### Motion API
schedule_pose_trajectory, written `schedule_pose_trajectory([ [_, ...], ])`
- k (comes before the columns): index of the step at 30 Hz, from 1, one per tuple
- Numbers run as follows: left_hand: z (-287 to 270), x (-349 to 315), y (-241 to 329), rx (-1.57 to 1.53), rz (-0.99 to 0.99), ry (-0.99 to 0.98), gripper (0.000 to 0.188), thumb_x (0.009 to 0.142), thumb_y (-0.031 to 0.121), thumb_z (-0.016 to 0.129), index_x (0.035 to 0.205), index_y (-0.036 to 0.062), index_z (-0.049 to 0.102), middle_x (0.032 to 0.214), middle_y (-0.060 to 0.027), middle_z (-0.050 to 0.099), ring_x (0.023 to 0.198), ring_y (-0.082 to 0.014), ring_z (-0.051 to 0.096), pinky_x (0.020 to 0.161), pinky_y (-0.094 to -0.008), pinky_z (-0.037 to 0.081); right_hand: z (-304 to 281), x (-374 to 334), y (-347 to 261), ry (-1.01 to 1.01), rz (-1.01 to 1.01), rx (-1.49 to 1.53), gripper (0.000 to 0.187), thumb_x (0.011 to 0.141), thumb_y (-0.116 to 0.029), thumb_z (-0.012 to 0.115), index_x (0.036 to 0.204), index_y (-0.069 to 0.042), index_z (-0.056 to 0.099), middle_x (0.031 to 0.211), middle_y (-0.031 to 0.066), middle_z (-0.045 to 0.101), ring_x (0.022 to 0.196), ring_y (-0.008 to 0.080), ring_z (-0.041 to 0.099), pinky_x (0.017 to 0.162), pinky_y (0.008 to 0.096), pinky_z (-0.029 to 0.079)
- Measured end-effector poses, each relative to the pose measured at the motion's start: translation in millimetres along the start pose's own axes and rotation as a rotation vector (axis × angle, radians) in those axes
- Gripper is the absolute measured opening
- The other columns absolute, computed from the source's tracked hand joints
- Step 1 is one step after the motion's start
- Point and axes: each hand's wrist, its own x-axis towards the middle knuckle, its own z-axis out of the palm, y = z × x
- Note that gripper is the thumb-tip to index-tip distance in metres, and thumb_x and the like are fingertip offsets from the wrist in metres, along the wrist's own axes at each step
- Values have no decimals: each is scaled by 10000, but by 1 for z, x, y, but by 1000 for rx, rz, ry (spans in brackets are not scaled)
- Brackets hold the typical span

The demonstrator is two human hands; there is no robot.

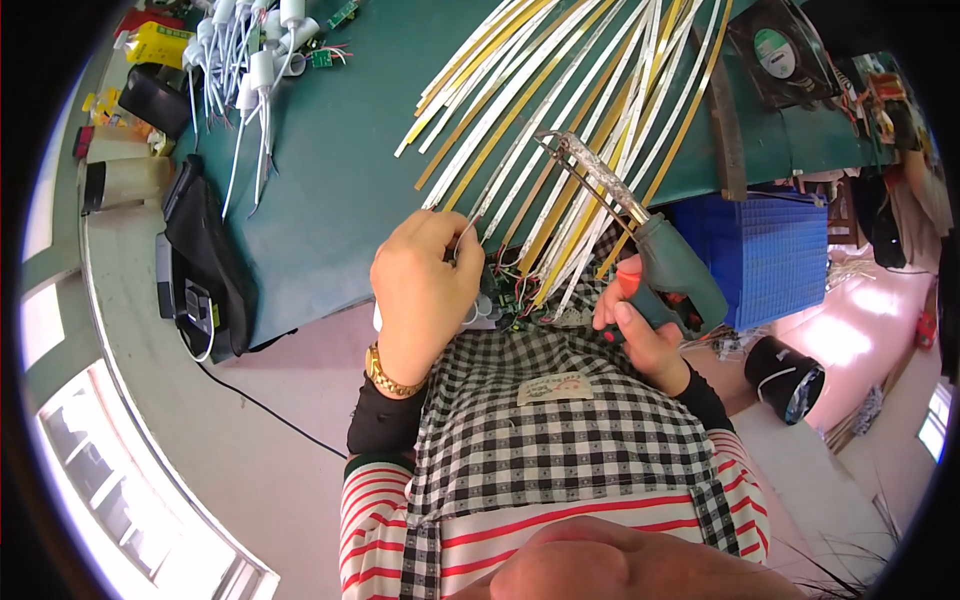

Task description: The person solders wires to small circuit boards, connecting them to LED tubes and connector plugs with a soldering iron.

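Two hands busy at the green table's (pixel 340 170) near edge — left hand (pixel 425 285) pinches a strip end (pixel 470 228), right hand (pixel 640 325) clamped on the green tool (pixel 672 270). Best keep the pinched end still, the tip approaching slowly.

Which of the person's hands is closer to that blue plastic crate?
Right. The right hand, gripping a green glue gun, sits just beside the blue crate. The left hand, pinching a light strip, is farther off, beyond the gun.
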Motion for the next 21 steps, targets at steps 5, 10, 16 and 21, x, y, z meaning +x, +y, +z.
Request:
schedule_pose_trajectory([
  [5, 16, 3, -7, 156, 97, 77, 39, 716, 70, 659, 735, 75, 625, 725, -49, 577, 713, -257, 534, 665, -377, 388, -2, -3, 6, -11, -45, -3, 401, 885, -102, 554, 1237, -24, 378, 770, 77, 511, 682, 154, 502, 630, 336, 490],
  [10, 13, 5, -15, 193, 94, 19, 39, 735, 71, 627, 756, 90, 601, 771, -25, 557, 785, -247, 460, 749, -385, 295, -6, -5, 8, -83, -29, -63, 410, 908, -123, 537, 1269, -47, 358, 775, 77, 508, 706, 167, 517, 657, 337, 485],
  [16, 11, 9, -13, 200, 87, -42, 44, 741, 75, 622, 760, 87, 584, 776, -32, 551, 787, -251, 463, 753, -395, 303, -13, -9, 10, -194, 2, -82, 407, 920, -103, 515, 1288, -53, 348, 797, 78, 506, 705, 179, 529, 678, 331, 475],
  [21, 8, 10, -11, 212, 93, -72, 54, 737, 73, 623, 757, 86, 575, 770, -33, 537, 782, -254, 457, 765, -402, 305, -19, -6, 3, -377, 38, -207, 399, 919, -73, 498, 1285, -46, 342, 804, 77, 508, 722, 188, 568, 680, 320, 477],
])
